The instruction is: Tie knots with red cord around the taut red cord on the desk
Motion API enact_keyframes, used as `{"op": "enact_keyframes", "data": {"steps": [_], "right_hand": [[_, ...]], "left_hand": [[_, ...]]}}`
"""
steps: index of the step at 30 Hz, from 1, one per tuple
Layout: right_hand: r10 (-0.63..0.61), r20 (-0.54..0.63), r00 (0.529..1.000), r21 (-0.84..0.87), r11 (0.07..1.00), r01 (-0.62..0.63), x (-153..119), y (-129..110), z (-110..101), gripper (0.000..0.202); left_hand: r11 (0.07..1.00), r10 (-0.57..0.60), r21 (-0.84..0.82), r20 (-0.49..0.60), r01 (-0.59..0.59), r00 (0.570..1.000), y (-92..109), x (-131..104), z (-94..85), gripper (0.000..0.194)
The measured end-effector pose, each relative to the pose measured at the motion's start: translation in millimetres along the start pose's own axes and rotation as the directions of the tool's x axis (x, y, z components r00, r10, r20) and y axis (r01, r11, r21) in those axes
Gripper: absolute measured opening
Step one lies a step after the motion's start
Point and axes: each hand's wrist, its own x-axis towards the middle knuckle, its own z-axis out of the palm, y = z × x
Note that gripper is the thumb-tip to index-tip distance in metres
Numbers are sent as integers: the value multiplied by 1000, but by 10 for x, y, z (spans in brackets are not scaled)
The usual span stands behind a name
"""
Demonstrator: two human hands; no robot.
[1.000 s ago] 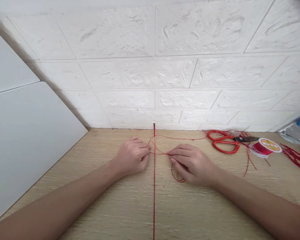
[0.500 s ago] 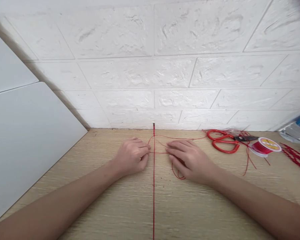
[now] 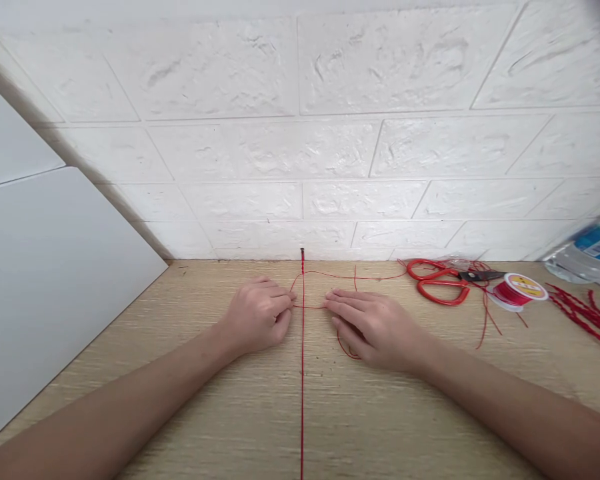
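A taut red cord (image 3: 303, 387) runs straight down the middle of the wooden table, with a short twisted, knotted part (image 3: 303, 265) at its top by the wall. My left hand (image 3: 259, 317), left of the cord, is closed in a pinch on a thin red thread (image 3: 314, 307) that crosses the cord. On the right, my right hand (image 3: 377, 328) has its fingers pressed together on the other part of this thread. A loop of thread shows under that hand's thumb, and a loose end sticks out beyond its knuckles. The fingertips of both hands are partly hidden.
Red-handled scissors (image 3: 443, 283) lie at the right near the wall, beside a spool of red thread (image 3: 517, 292) and loose scraps. Farther right are braided red cords (image 3: 587, 320) and a clear bottle (image 3: 593, 250). A white panel (image 3: 70, 280) stands at the left.
My right hand's fingers have drawn together on the crossing thread. A blurred strand by its fingertips now stands as a loose end beyond the hand. The whole view has shifted slightly.
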Motion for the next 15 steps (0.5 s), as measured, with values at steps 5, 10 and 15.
{"op": "enact_keyframes", "data": {"steps": [5,10,15], "right_hand": [[110,-24,994,-114,987,-112,12,6,-43,26],[170,-25,985,-167,971,-172,45,58,-39,23],[442,-74,894,-352,827,-438,50,102,-20,29]], "left_hand": [[1000,2,-5,-22,-2,1000,-3,5,4,20],[1000,4,-3,-17,-4,1000,6,15,-5,22],[1000,-7,-29,-21,7,1000,12,19,-15,22]]}}
